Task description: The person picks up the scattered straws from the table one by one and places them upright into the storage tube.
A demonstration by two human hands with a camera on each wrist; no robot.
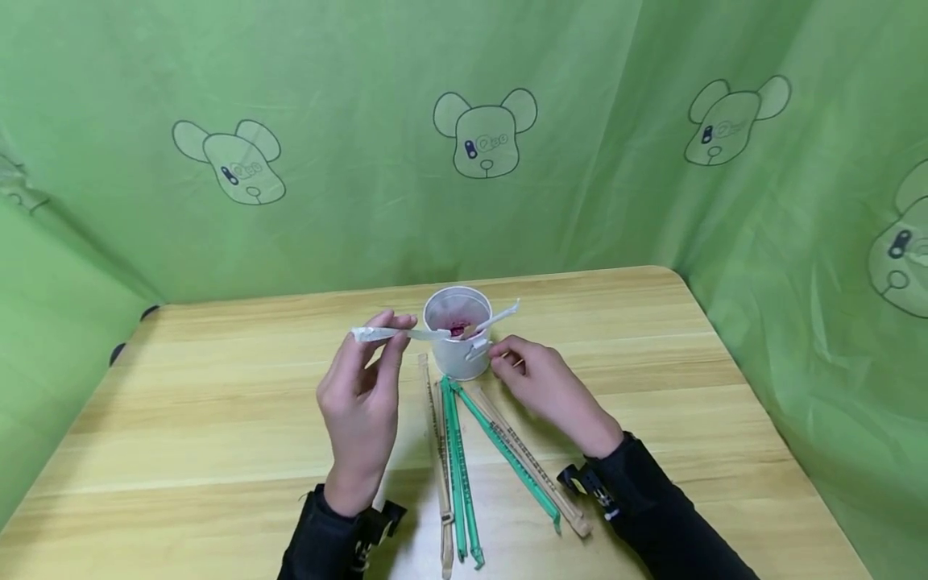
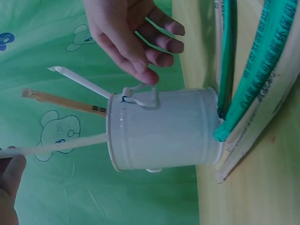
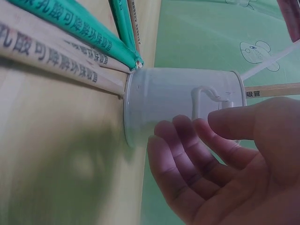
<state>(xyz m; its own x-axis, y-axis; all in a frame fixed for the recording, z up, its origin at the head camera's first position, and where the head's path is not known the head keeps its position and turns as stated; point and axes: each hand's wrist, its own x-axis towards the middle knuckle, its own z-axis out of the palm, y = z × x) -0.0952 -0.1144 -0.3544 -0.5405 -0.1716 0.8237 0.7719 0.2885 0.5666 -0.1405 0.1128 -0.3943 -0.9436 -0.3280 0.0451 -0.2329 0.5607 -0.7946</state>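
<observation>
A small white metal bucket [image 1: 461, 360] stands upright on the table; something dark red shows inside it. My left hand [image 1: 364, 387] pinches a white-wrapped straw [image 1: 391, 333] between thumb and fingers, its far end at the bucket's rim. Another white-wrapped straw [image 2: 79, 81] and a brown-wrapped straw [image 2: 65, 101] stick out of the bucket. On the bucket's side, the thumb and forefinger of my right hand [image 1: 544, 387] pinch the small handle [image 3: 206, 91], the other fingers loosely bent.
Several green-wrapped straws [image 1: 457, 475] and brown-wrapped straws [image 1: 536, 463] lie fanned out in front of the bucket on the wooden table [image 1: 217, 435]. A green curtain [image 1: 348, 217] with mouse-head drawings hangs behind and along both sides.
</observation>
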